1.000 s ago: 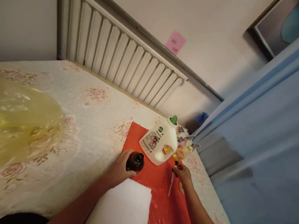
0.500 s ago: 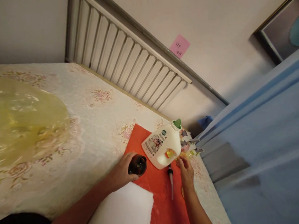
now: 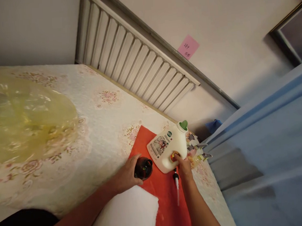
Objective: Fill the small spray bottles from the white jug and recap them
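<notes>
My left hand (image 3: 126, 177) is wrapped round a dark brown bottle (image 3: 144, 168), its open neck tilted toward the upper right. Just beyond it stands a white jug (image 3: 175, 139) with a printed label and a green spout in its mouth. My right hand (image 3: 184, 169) has closed on the jug's handle, fingers reaching into the handle opening. A black pump head with a clear tube (image 3: 176, 182) lies below the jug on the red sheet (image 3: 168, 204).
A white cloth-like pad (image 3: 127, 212) lies in front of me. Several small bottles (image 3: 197, 156) stand right of the jug, near the blue curtain (image 3: 269, 152). A yellow plastic bag (image 3: 28, 119) covers the left of the flowered tablecloth (image 3: 100, 131). A radiator (image 3: 133, 55) runs behind.
My right hand has moved from beside the jug onto its handle. My left hand still holds the dark bottle. The whole view has shifted slightly.
</notes>
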A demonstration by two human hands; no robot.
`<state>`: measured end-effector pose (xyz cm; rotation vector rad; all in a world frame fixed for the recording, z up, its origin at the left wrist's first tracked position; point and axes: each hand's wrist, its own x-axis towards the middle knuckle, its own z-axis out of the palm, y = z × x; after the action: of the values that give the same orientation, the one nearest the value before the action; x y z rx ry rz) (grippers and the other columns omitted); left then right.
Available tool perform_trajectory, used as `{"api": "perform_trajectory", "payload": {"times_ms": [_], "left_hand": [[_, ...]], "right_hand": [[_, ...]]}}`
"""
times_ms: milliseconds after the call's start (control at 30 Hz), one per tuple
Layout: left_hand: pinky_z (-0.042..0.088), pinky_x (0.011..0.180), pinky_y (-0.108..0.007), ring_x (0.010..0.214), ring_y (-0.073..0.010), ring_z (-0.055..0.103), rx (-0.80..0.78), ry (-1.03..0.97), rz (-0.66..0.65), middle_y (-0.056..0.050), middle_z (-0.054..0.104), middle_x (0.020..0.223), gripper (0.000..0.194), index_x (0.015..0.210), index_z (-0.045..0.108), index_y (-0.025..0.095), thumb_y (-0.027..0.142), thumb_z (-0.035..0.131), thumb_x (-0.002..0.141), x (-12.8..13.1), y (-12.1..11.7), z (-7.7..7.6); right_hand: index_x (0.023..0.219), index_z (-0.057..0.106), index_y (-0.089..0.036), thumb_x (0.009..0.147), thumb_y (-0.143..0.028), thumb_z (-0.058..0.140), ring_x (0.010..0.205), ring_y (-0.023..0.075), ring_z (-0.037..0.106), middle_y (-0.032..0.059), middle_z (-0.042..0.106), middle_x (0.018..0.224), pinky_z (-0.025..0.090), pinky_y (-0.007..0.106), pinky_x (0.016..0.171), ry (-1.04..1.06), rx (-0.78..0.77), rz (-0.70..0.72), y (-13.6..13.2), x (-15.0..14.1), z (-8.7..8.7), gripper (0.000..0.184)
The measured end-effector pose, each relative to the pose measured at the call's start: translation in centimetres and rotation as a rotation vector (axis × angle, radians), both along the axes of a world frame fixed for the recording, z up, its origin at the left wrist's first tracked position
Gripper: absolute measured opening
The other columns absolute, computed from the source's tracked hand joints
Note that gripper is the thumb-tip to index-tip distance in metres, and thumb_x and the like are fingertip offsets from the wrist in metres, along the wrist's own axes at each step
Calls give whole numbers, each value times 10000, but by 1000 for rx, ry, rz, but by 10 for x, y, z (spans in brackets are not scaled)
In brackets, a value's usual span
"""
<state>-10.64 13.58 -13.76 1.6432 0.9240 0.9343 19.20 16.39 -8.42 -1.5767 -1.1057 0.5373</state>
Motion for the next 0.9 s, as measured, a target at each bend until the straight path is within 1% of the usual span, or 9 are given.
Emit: {"api": "perform_trajectory", "payload": {"times_ms": [133, 267, 367, 467, 600, 667, 733, 833, 900], "left_hand": [[345, 1107, -498, 1323, -342, 439, 23, -2, 15, -143, 484, 1414, 919, 1398, 373, 205, 115, 715, 549, 2, 1, -5], [374, 1084, -496, 1286, -338, 475, 47, -3, 27, -126, 522, 1369, 872, 1375, 403, 215, 111, 694, 560, 3, 1, -6], [390, 1071, -490, 1259, -334, 497, 81, -4, 26, -112, 539, 1351, 860, 1367, 416, 227, 106, 689, 560, 2, 0, -6], [396, 1068, -484, 1258, -330, 500, 73, 3, 28, -115, 541, 1352, 879, 1378, 409, 223, 94, 687, 554, 2, 0, -5], [414, 1059, -465, 1234, -326, 532, 33, -40, 16, -103, 582, 1314, 851, 1348, 447, 220, 96, 704, 546, -1, 1, 6], [441, 1037, -441, 1199, -311, 564, 16, -103, 6, -86, 615, 1272, 806, 1316, 471, 216, 113, 718, 556, -4, -1, 18], [462, 1015, -417, 1171, -295, 586, 9, -170, 32, -78, 628, 1248, 773, 1299, 473, 206, 146, 735, 573, -6, -3, 32], [466, 1011, -419, 1164, -293, 595, -33, -261, 102, -90, 614, 1270, 776, 1312, 436, 200, 193, 749, 602, -10, -9, 50], [454, 1028, -432, 1199, -302, 580, -84, -360, 112, -116, 580, 1325, 792, 1336, 394, 194, 221, 745, 626, -14, -15, 57]], "right_hand": [[749, 589, -176, 605, -499, 740, 461, 127, 516, -47, 576, 529, 421, 262, 494, 56, 54, -13, 17, -17, 9, 385], [687, 586, -173, 609, -474, 771, 452, 119, 497, -47, 559, 490, 388, 255, 490, 45, 89, 0, 32, -33, 26, 362], [659, 576, -176, 618, -450, 775, 463, 116, 496, -45, 563, 494, 380, 252, 500, 36, 134, 19, 38, -41, 45, 341], [668, 554, -189, 639, -432, 767, 466, 108, 488, -66, 543, 492, 366, 240, 497, 44, 198, 18, 34, -44, 71, 324], [691, 556, -191, 656, -423, 762, 458, 108, 492, -68, 549, 492, 367, 235, 485, 66, 252, 23, 9, -38, 110, 312], [685, 550, -190, 647, -416, 768, 432, 102, 475, -74, 529, 469, 360, 232, 465, 82, 267, 20, -13, -32, 129, 317], [699, 565, -180, 639, -399, 782, 439, 103, 486, -59, 553, 482, 372, 229, 463, 104, 244, 27, -38, -24, 145, 314], [669, 563, -174, 609, -407, 798, 425, 97, 477, -49, 552, 473, 359, 221, 440, 107, 179, -4, -79, -10, 161, 336], [671, 572, -171, 589, -425, 806, 424, 101, 475, -43, 550, 464, 350, 219, 430, 103, 134, -49, -105, 1, 166, 355]]}}
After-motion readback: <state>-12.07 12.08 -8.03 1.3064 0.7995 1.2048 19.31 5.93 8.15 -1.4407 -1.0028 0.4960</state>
